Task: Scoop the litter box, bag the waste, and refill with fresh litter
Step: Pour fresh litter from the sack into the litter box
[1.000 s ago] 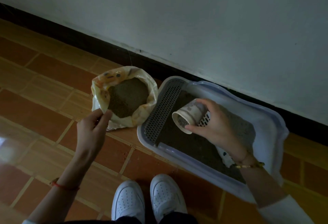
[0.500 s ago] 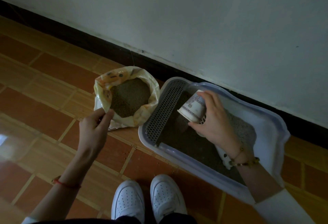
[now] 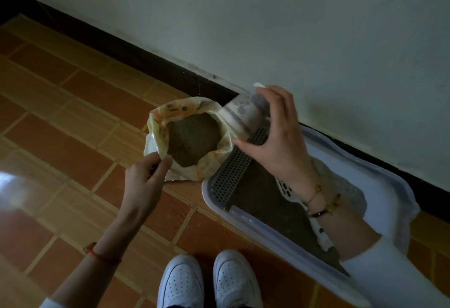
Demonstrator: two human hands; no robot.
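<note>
Tiled orange-brown floor [image 3: 73,117] running up to a white wall with a dark baseboard, pretty dim light. The litter bag [image 3: 190,137] sits open in the middle of the frame, full of dark granules, right beside the left end of the litter box [image 3: 379,185], which fills the lower right. The left hand [image 3: 146,178] pinches the near edge of the bag's rim, I'd guess to keep the mouth open and steady. The right hand [image 3: 275,137] has its fingers wrapped around a paper cup [image 3: 243,115], tipped with its mouth toward the bag's far edge, so it looks set up to dip for fresh litter. The box has a grated strip on its left end and dark litter inside, with a white slotted scoop [image 3: 287,189] lying in it, partly hidden under the wrist.
</note>
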